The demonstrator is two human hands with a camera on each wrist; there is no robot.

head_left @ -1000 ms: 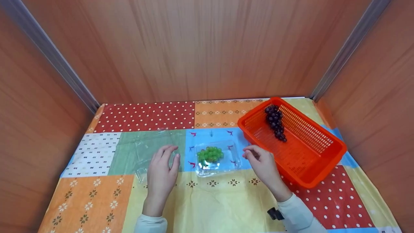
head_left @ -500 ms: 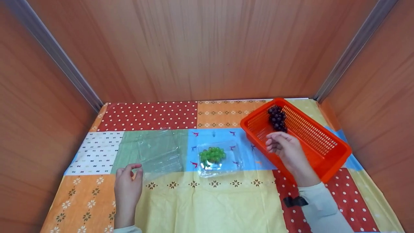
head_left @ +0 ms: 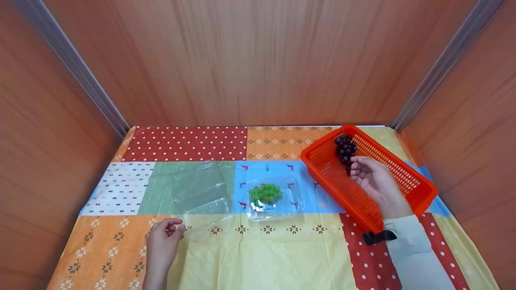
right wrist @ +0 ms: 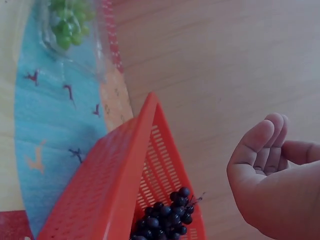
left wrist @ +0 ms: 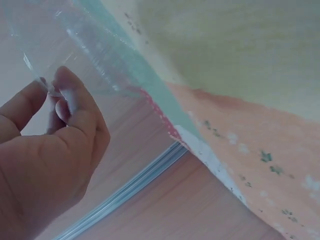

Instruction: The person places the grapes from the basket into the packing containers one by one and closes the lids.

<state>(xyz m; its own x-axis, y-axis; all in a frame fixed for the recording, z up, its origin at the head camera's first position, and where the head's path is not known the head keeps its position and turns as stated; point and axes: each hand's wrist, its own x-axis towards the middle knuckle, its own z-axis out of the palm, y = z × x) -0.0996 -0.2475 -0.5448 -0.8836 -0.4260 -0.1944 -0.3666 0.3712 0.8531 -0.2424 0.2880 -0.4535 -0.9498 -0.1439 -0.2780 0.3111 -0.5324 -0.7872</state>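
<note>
One light pinch likely suffices: your left hand (head_left: 162, 241) grips the clear container (head_left: 203, 193) near left; your right hand (head_left: 377, 183), loosely curled, holds nothing.

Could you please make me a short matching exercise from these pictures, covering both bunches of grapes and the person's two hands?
Column one:
1. Green grapes
2. Dark grapes
3. Left hand
4. Right hand

Column two:
A. Above the orange basket, holding nothing
B. In a clear container
C. Pinching a clear plastic piece
D. Lying inside the orange basket

Pairs: 1-B, 2-D, 3-C, 4-A
</note>
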